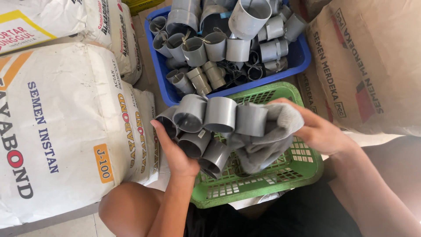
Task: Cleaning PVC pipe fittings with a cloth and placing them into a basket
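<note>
Head camera view, looking down: the left hand (175, 151) curls its fingers around a bundle of short grey pipe couplings (206, 127), held just above a green plastic basket (302, 169). The right hand (318, 129) grips a grey cloth (272, 136) pressed against the bundle's right end. Beyond the basket sits a blue crate (302, 55) full of grey pipe fittings, with white cement sacks (61, 123) at left and a brown sack (372, 61) at right
</note>
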